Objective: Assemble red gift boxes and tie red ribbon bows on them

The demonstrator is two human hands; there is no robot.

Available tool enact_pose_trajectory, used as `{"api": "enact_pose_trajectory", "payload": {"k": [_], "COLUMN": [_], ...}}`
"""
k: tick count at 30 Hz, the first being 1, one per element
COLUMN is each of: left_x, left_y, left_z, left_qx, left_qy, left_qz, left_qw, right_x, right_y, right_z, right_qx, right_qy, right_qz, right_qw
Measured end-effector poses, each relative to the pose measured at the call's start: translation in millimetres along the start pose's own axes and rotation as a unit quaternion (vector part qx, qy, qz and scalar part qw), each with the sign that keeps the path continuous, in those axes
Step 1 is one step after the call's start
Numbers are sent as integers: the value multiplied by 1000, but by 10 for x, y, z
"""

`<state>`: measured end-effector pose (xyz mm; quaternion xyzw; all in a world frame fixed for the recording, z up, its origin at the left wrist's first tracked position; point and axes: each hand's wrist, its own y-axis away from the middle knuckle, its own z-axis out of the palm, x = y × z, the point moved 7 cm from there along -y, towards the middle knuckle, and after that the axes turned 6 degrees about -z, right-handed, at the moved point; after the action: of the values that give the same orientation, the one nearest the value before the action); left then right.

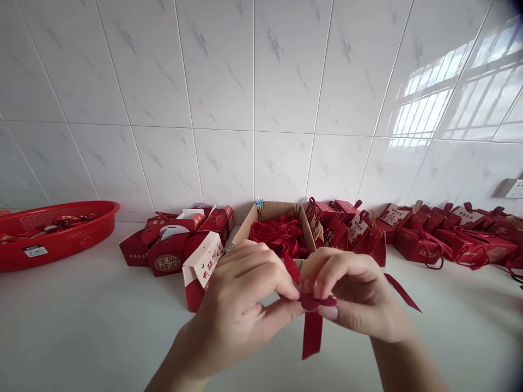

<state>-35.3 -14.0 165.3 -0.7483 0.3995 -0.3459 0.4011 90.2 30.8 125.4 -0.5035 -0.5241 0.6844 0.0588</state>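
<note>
Between my two hands is a dark red ribbon, its cut tail hanging down below the fingers. My left hand pinches a folded part of it between thumb and forefinger. My right hand grips the same fold from the other side, fingers curled over the top and thumb beneath. Another ribbon end sticks out to the right behind my right hand. Just beyond the hands, an open cardboard box holds a heap of red ribbons. Whether the held fold is a knot or a loop is hard to tell.
Several red gift boxes stand left of the cardboard box, one with a pale printed side. More red boxes, many with ribbon handles, line the right. A red plastic basket sits far left. A white tiled wall backs the white counter.
</note>
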Motion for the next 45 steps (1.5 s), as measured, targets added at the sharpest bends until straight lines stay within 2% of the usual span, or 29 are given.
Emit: {"api": "enact_pose_trajectory", "payload": {"k": [2,4,10,15,22,28,31,34,36,40,42,45], "left_x": [-12,-14,-34,-62,-3,-20,-45,-81,-113,-218,-286,-489], "left_y": [-6,-9,-3,5,8,31,49,64,70,83,89,126], "left_z": [-2,6,33,16,54,67,96,169,222,306,333,385], "left_qx": [3,1,-28,-58,-98,-125,-145,-171,-189,-214,-213,-189], "left_qy": [2,13,76,87,101,82,101,175,222,247,262,269], "left_qz": [-3,-2,-17,-66,-38,-66,-94,-110,-114,-142,-169,-251], "left_qw": [1000,1000,997,992,989,986,980,963,950,934,926,910], "right_x": [60,82,43,15,-14,-1,-27,-80,-116,-119,-67,67], "right_y": [-4,-17,-10,4,-12,-18,-30,-45,-53,-43,-33,-17], "right_z": [2,-2,-67,-32,-39,0,36,73,101,140,97,-84], "right_qx": [-4,-3,37,-9,-22,-38,-42,-54,-71,-110,-92,11], "right_qy": [-52,-77,-16,-13,11,0,4,20,38,59,33,-13], "right_qz": [34,36,-6,-48,-76,-82,-104,-118,-117,-96,-76,-37], "right_qw": [998,996,999,999,997,996,994,991,990,988,992,999]}}
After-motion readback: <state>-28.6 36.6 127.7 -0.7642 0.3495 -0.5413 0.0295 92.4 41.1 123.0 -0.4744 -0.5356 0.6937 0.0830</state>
